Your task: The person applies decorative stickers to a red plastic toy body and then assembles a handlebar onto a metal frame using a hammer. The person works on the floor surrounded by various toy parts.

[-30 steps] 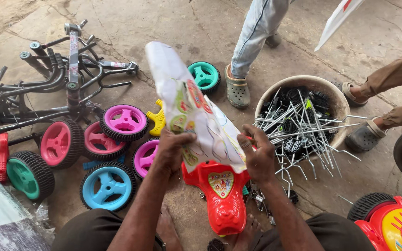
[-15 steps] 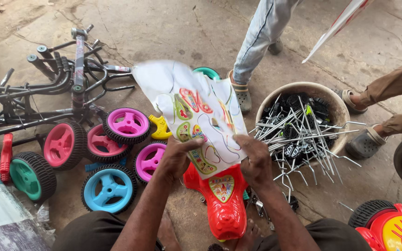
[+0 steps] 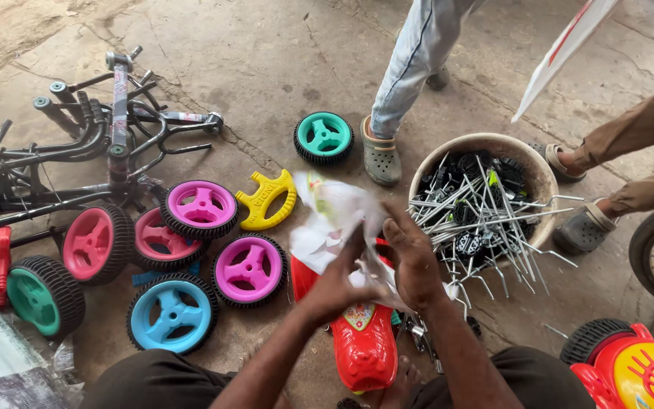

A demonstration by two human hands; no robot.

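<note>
Both hands, left hand [image 3: 340, 282] and right hand [image 3: 412, 260], clench the crumpled, printed white plastic sheet [image 3: 332, 216]; judged light, limp, slippery; grip bunched folds between fingers.

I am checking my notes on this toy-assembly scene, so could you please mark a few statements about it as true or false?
1. Both hands, left hand and right hand, grip the crumpled printed sheet. True.
2. The round tub holds coloured wheels. False: it holds metal rods and black parts.
3. A yellow handle piece lies beside the pink wheel. True.
4. The teal wheel is stacked on the blue wheel. False: they lie far apart on the floor.
5. A red toy body sits below the hands. True.
</note>
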